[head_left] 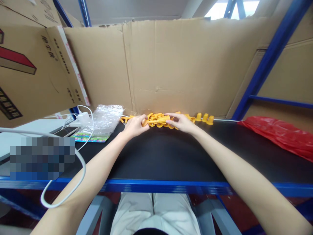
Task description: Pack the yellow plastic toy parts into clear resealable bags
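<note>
My left hand (136,126) is closed, thumb and fingers pinching one end of a yellow plastic piece (160,120). The piece lies roughly level between my hands, and its wider, cup-like end points right. Around that end curve the thumb and fingers of my right hand (182,122). Just behind my hands, a pile of similar yellow plastic parts (154,115) rests against the cardboard; some look like sticks, others like small cups. My fingers hide part of the pile. To the right of my right hand stand several small yellow cups (204,117) in a short row.
A cardboard sheet (183,65) walls the back of the black table (166,156). On the left are clear plastic packaging (104,119), a phone (66,131), a white charger (83,118) and a looping white cable (84,166). A red plastic bag (276,133) lies right, near a blue post (266,62).
</note>
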Motion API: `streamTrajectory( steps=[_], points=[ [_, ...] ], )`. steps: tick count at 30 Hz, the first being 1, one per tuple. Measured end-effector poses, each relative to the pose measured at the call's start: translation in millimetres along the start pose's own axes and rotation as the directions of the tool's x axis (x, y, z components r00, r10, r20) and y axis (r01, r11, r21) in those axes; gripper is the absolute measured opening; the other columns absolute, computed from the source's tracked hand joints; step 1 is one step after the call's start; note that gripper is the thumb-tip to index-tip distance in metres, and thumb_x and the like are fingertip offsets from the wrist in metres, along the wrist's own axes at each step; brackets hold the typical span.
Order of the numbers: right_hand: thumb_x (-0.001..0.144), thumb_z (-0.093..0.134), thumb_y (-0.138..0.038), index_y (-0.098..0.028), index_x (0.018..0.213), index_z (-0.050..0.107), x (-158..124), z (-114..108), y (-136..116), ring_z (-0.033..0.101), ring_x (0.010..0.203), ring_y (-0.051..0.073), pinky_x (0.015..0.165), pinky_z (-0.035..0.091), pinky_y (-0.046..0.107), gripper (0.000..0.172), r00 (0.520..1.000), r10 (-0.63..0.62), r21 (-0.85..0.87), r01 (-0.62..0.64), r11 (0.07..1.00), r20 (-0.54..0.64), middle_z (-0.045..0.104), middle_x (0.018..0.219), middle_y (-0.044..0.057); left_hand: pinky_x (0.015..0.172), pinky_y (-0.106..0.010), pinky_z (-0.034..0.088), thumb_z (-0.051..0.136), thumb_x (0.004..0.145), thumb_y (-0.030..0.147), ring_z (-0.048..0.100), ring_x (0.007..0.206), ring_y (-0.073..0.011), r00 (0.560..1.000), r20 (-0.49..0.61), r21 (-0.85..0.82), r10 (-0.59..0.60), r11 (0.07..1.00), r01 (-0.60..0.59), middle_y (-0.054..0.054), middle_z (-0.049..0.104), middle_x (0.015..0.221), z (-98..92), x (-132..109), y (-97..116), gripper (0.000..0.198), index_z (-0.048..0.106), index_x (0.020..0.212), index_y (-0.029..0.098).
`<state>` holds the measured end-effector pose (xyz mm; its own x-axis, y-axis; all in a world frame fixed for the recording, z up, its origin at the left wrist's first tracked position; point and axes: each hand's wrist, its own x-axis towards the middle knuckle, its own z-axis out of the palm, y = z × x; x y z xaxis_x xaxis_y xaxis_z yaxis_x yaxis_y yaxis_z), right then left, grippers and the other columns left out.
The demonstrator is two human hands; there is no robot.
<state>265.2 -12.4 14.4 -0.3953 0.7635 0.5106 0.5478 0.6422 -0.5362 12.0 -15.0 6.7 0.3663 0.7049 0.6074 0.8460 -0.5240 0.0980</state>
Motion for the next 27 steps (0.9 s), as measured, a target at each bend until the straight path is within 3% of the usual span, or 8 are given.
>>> streamTrajectory(
  steps=[9,13,16,20,27],
  points=[
    [0.086,0.043,-0.049,-0.012,0.101,0.059,3.2,10.7,4.9,0.05,0.049,0.009,0.055,0.045,0.026,0.043,0.989,0.124,0.208,-0.139,0.968,0.084,0.058,0.067,0.002,0.06,-0.025,0.037,0.055,0.072,0.032,0.058,0.068,-0.0167,1.0,-0.004,0.031,-0.016,0.999,0.016,-0.001,0.065,0.081,0.1,0.0,0.8,0.027,0.058,0.097,0.023],
    [0.077,0.061,-0.038,-0.016,0.113,0.047,1.3,4.8,5.1,0.057,0.057,0.01,0.061,0.049,0.027,0.045,0.98,0.145,0.327,-0.183,0.927,0.137,0.059,0.075,0.0,0.06,-0.025,0.037,0.055,0.073,0.034,0.059,0.068,-0.0176,1.0,0.012,0.054,-0.024,0.998,0.023,-0.001,0.065,0.08,0.5,0.4,0.2,0.027,0.058,0.098,0.023],
    [0.07,0.069,-0.035,-0.02,0.107,0.044,-0.7,-2.1,3.8,0.059,0.06,0.01,0.064,0.05,0.028,0.047,0.974,0.144,0.397,-0.203,0.895,0.173,0.06,0.077,-0.001,0.06,-0.025,0.038,0.055,0.072,0.033,0.059,0.069,-0.0178,1.0,0.019,0.059,-0.011,0.998,0.01,-0.001,0.066,0.081,0.6,0.7,-0.1,0.028,0.058,0.098,0.023],
    [0.077,0.06,-0.049,-0.018,0.087,0.049,-1.3,-3.3,2.3,0.057,0.053,0.009,0.06,0.049,0.026,0.034,0.967,0.173,0.367,-0.232,0.901,0.188,0.062,0.068,0.0,0.061,-0.025,0.039,0.056,0.072,0.034,0.06,0.07,-0.0176,1.0,0.018,0.052,0.004,0.999,-0.005,-0.002,0.066,0.08,0.5,-0.1,1.0,0.03,0.058,0.1,0.023],
    [0.08,0.041,-0.067,-0.018,0.065,0.047,0.3,11.2,-0.1,0.053,0.04,0.01,0.043,0.045,0.024,0.051,0.92,0.321,0.337,-0.382,0.861,0.223,0.059,0.052,0.003,0.063,-0.026,0.039,0.056,0.072,0.032,0.06,0.074,-0.0186,1.0,0.007,0.051,-0.013,0.999,0.013,-0.003,0.067,0.086,1.7,-1.5,0.0,0.03,0.06,0.1,0.022]
  ],
)
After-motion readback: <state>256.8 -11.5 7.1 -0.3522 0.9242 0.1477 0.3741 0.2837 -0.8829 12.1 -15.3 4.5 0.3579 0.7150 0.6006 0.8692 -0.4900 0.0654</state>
